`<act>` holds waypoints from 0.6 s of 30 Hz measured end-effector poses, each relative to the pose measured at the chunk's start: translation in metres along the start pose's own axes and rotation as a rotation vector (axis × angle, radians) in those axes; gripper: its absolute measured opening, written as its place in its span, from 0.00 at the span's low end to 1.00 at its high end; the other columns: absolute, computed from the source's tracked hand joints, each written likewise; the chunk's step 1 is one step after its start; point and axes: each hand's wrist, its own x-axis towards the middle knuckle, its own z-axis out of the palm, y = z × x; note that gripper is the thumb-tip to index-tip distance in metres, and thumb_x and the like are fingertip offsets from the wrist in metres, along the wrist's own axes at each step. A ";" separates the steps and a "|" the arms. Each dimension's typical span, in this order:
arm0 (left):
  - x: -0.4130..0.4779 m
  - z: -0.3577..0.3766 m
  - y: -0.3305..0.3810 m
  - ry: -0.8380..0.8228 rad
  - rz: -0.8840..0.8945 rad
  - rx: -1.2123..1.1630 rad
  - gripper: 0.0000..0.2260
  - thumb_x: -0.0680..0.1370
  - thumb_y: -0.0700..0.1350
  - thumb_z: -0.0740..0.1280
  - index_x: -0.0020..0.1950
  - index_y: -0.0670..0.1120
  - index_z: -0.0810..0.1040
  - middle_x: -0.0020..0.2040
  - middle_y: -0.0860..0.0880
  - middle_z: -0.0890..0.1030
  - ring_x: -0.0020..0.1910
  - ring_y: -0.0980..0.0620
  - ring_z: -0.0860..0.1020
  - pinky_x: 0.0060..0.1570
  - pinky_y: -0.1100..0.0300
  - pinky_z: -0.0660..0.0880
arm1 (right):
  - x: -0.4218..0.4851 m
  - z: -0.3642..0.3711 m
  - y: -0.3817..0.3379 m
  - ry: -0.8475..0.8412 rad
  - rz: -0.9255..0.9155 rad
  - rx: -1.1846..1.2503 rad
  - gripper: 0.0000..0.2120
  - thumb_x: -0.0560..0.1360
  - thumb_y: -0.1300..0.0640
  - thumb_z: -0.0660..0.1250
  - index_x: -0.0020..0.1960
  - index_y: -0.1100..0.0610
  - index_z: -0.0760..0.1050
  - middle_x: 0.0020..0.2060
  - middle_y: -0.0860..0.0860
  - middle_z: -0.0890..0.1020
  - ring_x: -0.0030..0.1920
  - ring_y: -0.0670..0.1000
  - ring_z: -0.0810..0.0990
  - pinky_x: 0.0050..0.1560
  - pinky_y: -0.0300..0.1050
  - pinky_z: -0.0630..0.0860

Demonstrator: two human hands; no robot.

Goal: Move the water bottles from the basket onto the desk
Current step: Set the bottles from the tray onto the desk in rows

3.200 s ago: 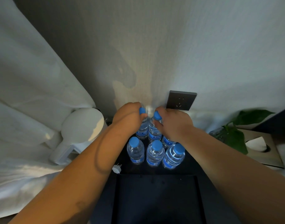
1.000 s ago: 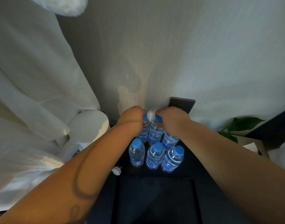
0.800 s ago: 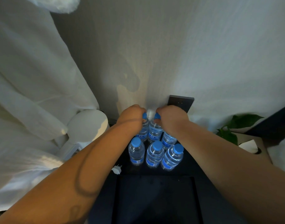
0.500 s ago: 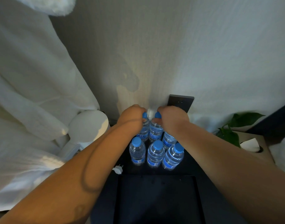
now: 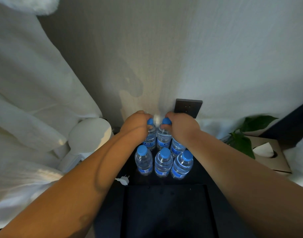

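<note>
Clear plastic, blue caps, blue wrap labels: six water bottles standing upright in two rows of three on a dark desk, close against the wall.

Back row: left back bottle, middle back bottle, right back bottle, the last largely hidden under the right wrist.
Front row: front left bottle, front middle bottle, front right bottle, all untouched and almost touching one another.

Left hand: fingers curled around the cap and neck of the left back bottle.
Right hand: fingers curled likewise around the cap of the middle back bottle.

Handling note, as a judgement: both bottles look seated, so the step is placement. Settle each base flat, then loosen the fingers straight upward so the neighbours are not knocked; the rows are tight.

Basket: a dark rectangular shape below the rows may be it; cannot tell.

Markings: label print too small and blurred to read; no brand legible.

Surroundings: dark wall socket, white plug, white kettle, green plant, tissue box, white curtain.
</note>
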 end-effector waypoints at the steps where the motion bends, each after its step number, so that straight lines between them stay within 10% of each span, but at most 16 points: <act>1: 0.000 0.000 0.000 0.001 0.000 -0.002 0.18 0.82 0.41 0.67 0.72 0.47 0.77 0.65 0.43 0.75 0.62 0.43 0.75 0.54 0.61 0.66 | 0.001 0.000 0.000 -0.002 0.015 0.001 0.21 0.81 0.39 0.67 0.66 0.53 0.75 0.51 0.54 0.84 0.50 0.56 0.82 0.50 0.52 0.80; 18: 0.001 0.005 -0.002 0.060 0.028 -0.052 0.18 0.82 0.42 0.67 0.72 0.47 0.76 0.64 0.45 0.76 0.60 0.44 0.77 0.58 0.56 0.71 | 0.000 0.003 -0.001 0.006 0.002 -0.075 0.21 0.80 0.35 0.66 0.54 0.54 0.74 0.39 0.51 0.79 0.42 0.53 0.80 0.40 0.49 0.76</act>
